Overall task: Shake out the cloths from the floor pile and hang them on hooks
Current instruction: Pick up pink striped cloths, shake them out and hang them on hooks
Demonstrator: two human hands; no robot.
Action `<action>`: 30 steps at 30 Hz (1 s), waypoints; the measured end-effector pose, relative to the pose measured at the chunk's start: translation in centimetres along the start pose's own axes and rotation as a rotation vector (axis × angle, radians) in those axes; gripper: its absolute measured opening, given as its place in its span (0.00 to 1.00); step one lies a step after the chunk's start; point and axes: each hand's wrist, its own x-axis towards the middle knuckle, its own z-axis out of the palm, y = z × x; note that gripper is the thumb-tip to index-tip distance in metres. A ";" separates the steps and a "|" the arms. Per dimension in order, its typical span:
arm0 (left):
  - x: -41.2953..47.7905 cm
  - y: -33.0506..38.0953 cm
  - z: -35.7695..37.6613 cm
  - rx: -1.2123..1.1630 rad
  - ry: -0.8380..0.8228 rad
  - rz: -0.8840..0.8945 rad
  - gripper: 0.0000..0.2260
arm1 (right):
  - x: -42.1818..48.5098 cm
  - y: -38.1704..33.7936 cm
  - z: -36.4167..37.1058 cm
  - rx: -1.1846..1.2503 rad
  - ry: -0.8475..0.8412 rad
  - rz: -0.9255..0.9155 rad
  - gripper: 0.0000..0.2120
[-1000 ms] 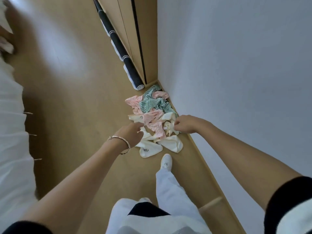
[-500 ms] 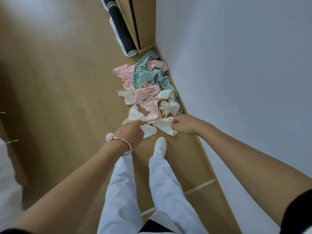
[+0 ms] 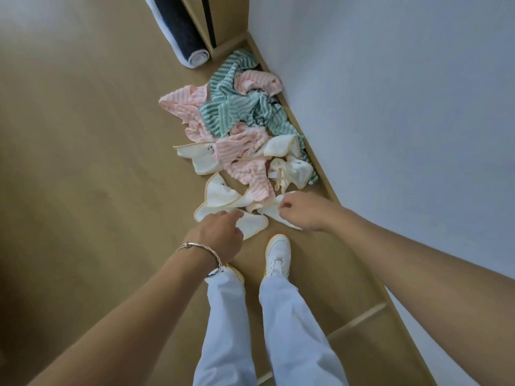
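A pile of cloths lies on the wooden floor along the wall: green striped cloths (image 3: 237, 107), pink striped cloths (image 3: 181, 105) and several white cloths with cream edging. The nearest white cloth (image 3: 255, 222) lies flat at the front of the pile. My left hand (image 3: 220, 232), with a bracelet on the wrist, curls its fingers over that cloth's left edge. My right hand (image 3: 303, 210) pinches its right part, close to a small label. No hooks are in view.
A rolled dark mat (image 3: 184, 37) lies on the floor beyond the pile, beside a wooden cabinet (image 3: 223, 18). The white wall (image 3: 390, 107) and its wooden baseboard (image 3: 326, 182) run along the right. My white shoes (image 3: 277, 254) stand just before the pile.
The view has closed in on the pile and tilted down. Both hands have slid from the middle of the pile to the nearest white cloth and taken hold of it.
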 end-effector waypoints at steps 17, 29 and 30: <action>21.6 -11.9 11.3 0.132 -0.064 0.000 0.19 | 26.3 4.1 10.4 0.087 0.002 0.068 0.17; 25.3 -14.5 15.7 0.235 -0.078 0.001 0.19 | 34.3 8.9 13.5 0.322 0.068 0.182 0.11; 24.9 -14.4 15.3 0.242 -0.083 -0.004 0.19 | 33.8 8.6 13.3 0.324 0.118 0.172 0.13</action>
